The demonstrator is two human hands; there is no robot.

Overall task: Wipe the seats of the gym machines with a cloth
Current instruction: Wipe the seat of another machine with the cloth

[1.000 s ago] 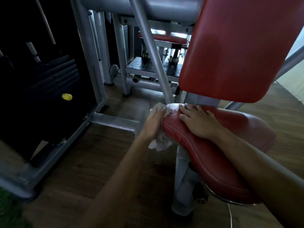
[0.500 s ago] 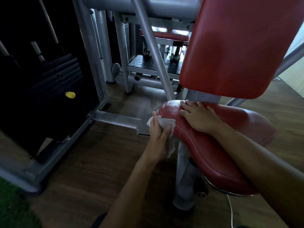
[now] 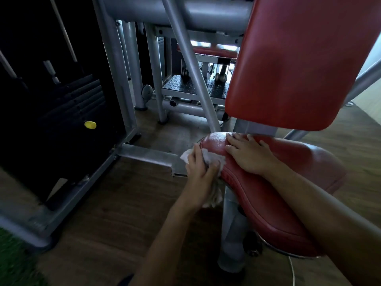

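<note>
Clamps the white cloth (image 3: 214, 157) in the left grip (image 3: 199, 178), pressing it on the left rim of the red seat (image 3: 268, 205). Lays the right grip (image 3: 249, 156) flat on top, fingers straight, beneath the backrest (image 3: 299, 58).

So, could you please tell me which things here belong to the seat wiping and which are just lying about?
In the job:
- white cloth, gripped by the left hand
- red seat, with the right hand resting flat on it

Not in the job:
- red backrest
- weight stack with yellow pin
- white cable
</note>
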